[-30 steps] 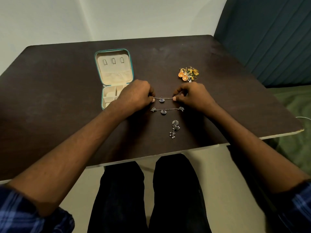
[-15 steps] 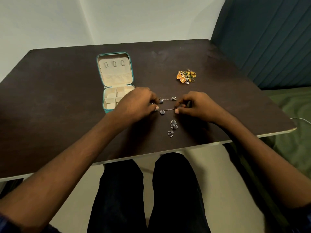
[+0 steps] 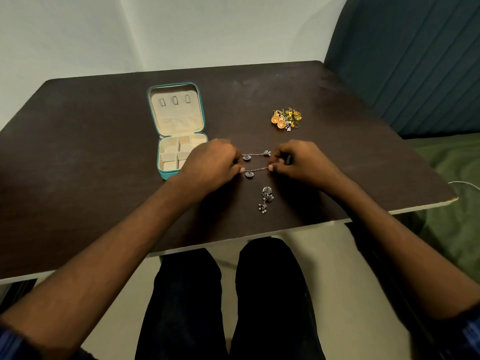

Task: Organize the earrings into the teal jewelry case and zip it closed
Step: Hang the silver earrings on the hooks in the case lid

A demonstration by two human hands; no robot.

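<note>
Both my hands, left [image 3: 211, 163] and right [image 3: 301, 162], grip pinched on one chain earring's [image 3: 255, 169] ends, just above the surface. Case [image 3: 179, 131] lies open left of my grip. Pulling unevenly could snag its twin [image 3: 255, 154] just beyond.

Bare forearms, blue plaid sleeves [image 3: 10, 344] pushed up near the elbows, black trousers [image 3: 270, 302]

open teal case [image 3: 179, 110] left of hands, orange earring pile [image 3: 285, 119] far right, bare table [image 3: 91, 165] elsewhere
</note>
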